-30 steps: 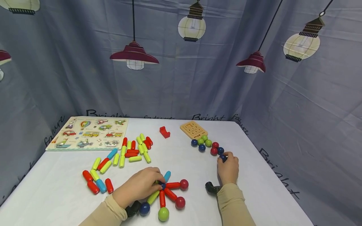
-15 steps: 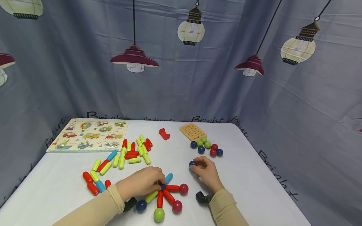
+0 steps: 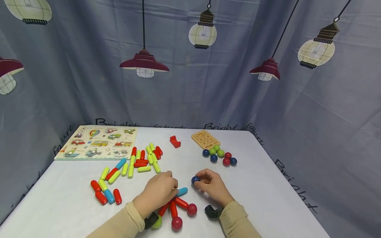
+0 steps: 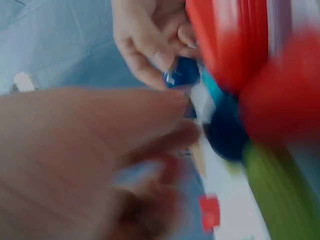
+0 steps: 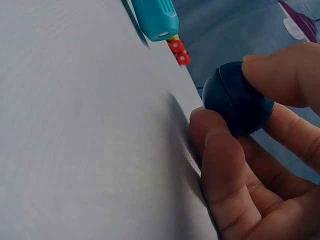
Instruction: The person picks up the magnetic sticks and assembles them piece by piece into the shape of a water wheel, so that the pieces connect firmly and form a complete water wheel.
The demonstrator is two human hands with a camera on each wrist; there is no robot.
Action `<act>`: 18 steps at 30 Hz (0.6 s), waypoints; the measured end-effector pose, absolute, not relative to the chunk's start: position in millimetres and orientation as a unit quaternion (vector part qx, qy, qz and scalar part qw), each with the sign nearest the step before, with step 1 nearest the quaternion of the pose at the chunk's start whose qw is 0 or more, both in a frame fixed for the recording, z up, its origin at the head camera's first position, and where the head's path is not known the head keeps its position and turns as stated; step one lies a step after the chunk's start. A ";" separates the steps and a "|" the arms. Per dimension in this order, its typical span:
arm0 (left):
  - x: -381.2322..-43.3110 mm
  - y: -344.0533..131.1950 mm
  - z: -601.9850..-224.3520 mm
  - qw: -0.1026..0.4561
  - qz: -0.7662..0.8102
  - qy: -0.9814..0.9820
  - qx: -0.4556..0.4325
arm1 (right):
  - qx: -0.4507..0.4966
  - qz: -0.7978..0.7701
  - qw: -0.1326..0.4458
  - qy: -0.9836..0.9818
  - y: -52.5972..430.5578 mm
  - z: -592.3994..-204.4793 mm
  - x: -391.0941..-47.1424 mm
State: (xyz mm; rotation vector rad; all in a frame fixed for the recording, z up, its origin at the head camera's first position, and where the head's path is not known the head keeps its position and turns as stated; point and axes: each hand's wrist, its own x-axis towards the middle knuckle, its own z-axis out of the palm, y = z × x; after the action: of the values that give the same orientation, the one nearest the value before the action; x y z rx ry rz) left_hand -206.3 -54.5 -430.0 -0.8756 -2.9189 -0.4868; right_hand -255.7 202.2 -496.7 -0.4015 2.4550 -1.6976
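My left hand (image 3: 157, 192) grips the middle of a spoked toy of sticks and balls (image 3: 173, 209) at the table's front. In the left wrist view its dark blue hub ball (image 4: 227, 131) lies at my blurred fingertips. Red sticks end in red balls (image 3: 177, 223), and a green ball (image 3: 156, 223) is partly hidden by my left wrist. A light blue stick (image 3: 182, 191) points right with a bare end. My right hand (image 3: 215, 187) pinches a dark blue ball (image 5: 236, 99) between thumb and fingers, just beyond that stick's end.
Loose yellow-green, red and light blue sticks (image 3: 114, 177) lie to the left. Blue, green and red balls (image 3: 220, 153) cluster at the back right by a wooden board (image 3: 205, 139). A picture puzzle board (image 3: 98, 142) and a red block (image 3: 175, 141) lie farther back.
My right hand has brought the blue ball leftward from the cluster, close to the spoked toy. The toy has turned clockwise under my left hand, so the light blue stick now points right.
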 end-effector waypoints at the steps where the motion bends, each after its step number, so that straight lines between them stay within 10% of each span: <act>1: -205.3 -49.8 -432.4 0.028 -0.171 -0.949 -0.263 | -0.135 -0.566 0.063 0.811 202.5 -496.9 -256.1; 18: -211.3 -37.9 -446.9 -0.054 -0.268 -0.939 -0.210 | -0.180 -0.566 0.114 0.796 204.4 -495.8 -252.7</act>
State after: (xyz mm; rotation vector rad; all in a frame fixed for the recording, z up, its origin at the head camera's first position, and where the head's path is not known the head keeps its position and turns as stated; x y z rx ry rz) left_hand -211.3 -37.9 -446.9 -0.6821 -3.0556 -0.8729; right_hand -252.7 204.4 -495.8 -0.5268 2.3348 -1.6591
